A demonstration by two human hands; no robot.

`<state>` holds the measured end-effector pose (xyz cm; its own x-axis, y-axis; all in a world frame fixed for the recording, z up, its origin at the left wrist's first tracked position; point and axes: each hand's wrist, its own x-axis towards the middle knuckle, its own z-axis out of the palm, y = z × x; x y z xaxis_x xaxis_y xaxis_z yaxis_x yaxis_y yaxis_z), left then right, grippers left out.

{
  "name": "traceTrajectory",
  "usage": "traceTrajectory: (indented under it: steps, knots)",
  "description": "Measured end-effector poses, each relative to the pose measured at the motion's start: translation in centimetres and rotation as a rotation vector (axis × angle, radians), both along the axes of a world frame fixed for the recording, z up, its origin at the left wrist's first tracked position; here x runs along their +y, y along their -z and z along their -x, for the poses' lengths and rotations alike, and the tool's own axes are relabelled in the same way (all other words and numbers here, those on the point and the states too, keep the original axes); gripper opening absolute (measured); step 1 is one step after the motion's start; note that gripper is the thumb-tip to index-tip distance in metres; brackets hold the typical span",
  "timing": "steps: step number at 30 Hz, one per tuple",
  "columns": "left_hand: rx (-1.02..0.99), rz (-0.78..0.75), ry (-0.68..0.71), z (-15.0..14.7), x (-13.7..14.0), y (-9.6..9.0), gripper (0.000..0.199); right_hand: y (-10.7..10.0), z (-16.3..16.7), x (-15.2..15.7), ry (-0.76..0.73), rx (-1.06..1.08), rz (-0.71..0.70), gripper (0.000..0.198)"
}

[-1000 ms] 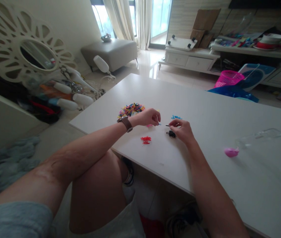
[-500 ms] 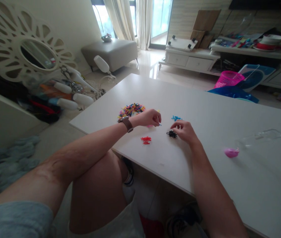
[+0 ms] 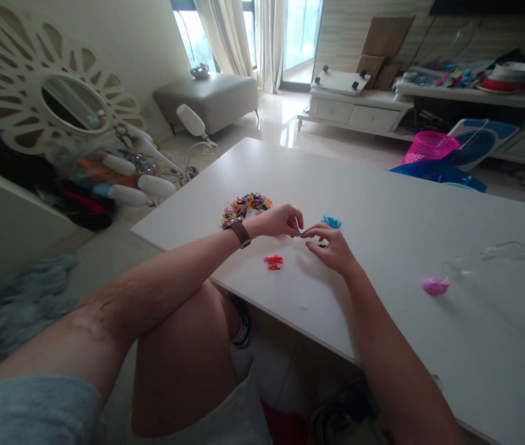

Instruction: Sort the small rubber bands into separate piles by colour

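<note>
Small blue piece pinched in left hand; right hand just beside it, thumb and forefinger apart.

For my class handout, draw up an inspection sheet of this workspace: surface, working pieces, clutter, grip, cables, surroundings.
Surface: white table, flat.
Working pieces: mixed-colour pile, red pile and blue pile; black pieces partly hidden by the right hand.
Clutter: pinkish-purple item beside a clear object on the table.
Grip: left hand pinches a small piece, too small to identify; right hand's fingertips are beside it, its thumb apart; whether it grips is unclear.
Cables: nothing seen on the table.
Surroundings: ornate mirror, grey bench, pink basket.
</note>
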<state>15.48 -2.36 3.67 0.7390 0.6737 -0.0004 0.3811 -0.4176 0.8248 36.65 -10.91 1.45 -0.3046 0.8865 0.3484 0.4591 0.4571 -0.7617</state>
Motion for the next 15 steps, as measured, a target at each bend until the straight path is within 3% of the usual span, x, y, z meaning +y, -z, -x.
traceTrajectory:
  steps: [8, 11, 13, 15]
  knots:
    - [0.012, -0.023, -0.009, -0.4, -0.3, -0.9, 0.016, 0.1, -0.4, 0.3, 0.043, -0.01, -0.04, 0.02]
    - [-0.019, -0.087, -0.141, 0.2, 0.0, -1.9, 0.012, 0.8, -1.9, 1.2, 0.313, 0.002, -0.113, 0.022]
    - [-0.061, -0.072, -0.3, 1.0, 0.5, -2.3, 0.01, 1.5, -3.0, 2.0, 0.515, -0.018, -0.13, 0.027]
    - [-0.111, -0.032, -0.479, 2.1, 1.2, -2.4, 0.009, 2.2, -3.8, 2.6, 0.626, -0.067, -0.102, 0.028]
